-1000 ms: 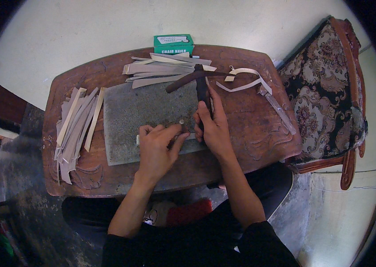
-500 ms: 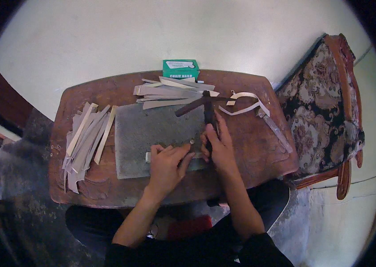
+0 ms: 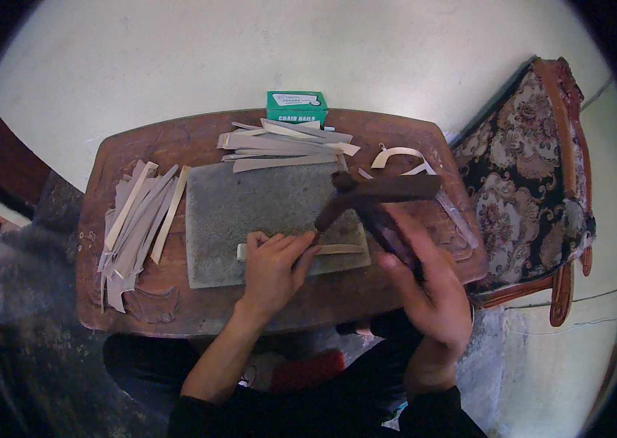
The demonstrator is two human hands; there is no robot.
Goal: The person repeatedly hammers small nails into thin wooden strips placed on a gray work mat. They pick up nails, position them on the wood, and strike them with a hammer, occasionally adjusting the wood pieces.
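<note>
My left hand (image 3: 276,264) is closed in a pinch over a pale narrow strip (image 3: 341,249) lying flat on a grey stone slab (image 3: 250,201). A small white block-like piece (image 3: 241,252) shows at the strip's left end. The nail in the pinch is hidden now by the hammer; its shiny head showed a moment earlier. My right hand (image 3: 436,288) is wrapped round the handle of a dark hammer (image 3: 378,191). One end of the hammer's head hangs right at my left fingertips; whether it touches the nail I cannot tell.
Cut strips lie in a pile (image 3: 140,226) at the left and another (image 3: 286,146) behind the slab. A green box (image 3: 296,107) stands at the wooden table's (image 3: 294,310) far edge. Curled pale bands (image 3: 400,153) lie at the right, near a floral-patterned chair (image 3: 524,175).
My right hand has swung to the right and turned, bringing the hammer's head over my left fingertips. My left hand keeps its place on the strip.
</note>
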